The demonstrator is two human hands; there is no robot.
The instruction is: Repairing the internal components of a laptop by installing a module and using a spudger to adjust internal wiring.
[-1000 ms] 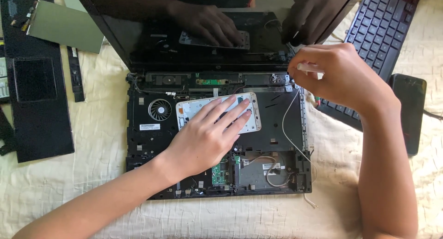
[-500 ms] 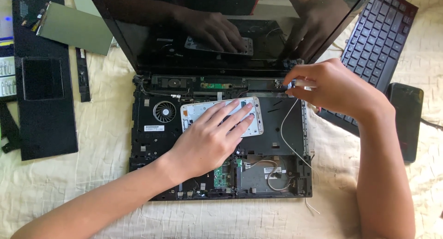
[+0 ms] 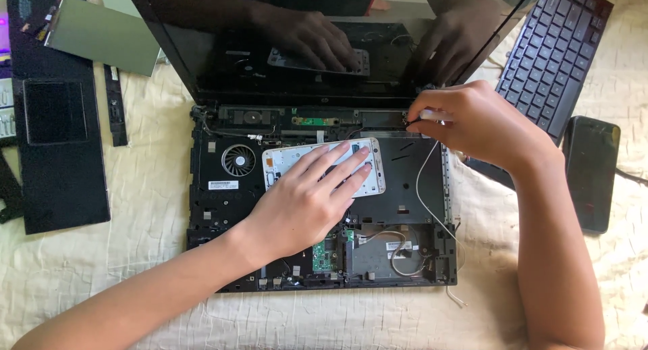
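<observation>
Left hand (image 3: pixel 307 205) lies flat, fingers spread, on the phone (image 3: pixel 287 159) atop the laptop (image 3: pixel 223 208). Right hand (image 3: pixel 472 124) — at 2 o'clock — pinches a small tool (image 3: pixel 429 115) by the hinge.

A detached black keyboard (image 3: pixel 553 56) lies far right, a dark phone (image 3: pixel 592 171) beside it; a black palm-rest panel (image 3: pixel 54 134) lies left on cream cloth (image 3: pixel 101 269).

Dark glossy laptop screen (image 3: pixel 304 46) upright behind; white rectangular label (image 3: pixel 223 185) below fan; perhaps phone (image 3: pixel 592 171) right.
</observation>
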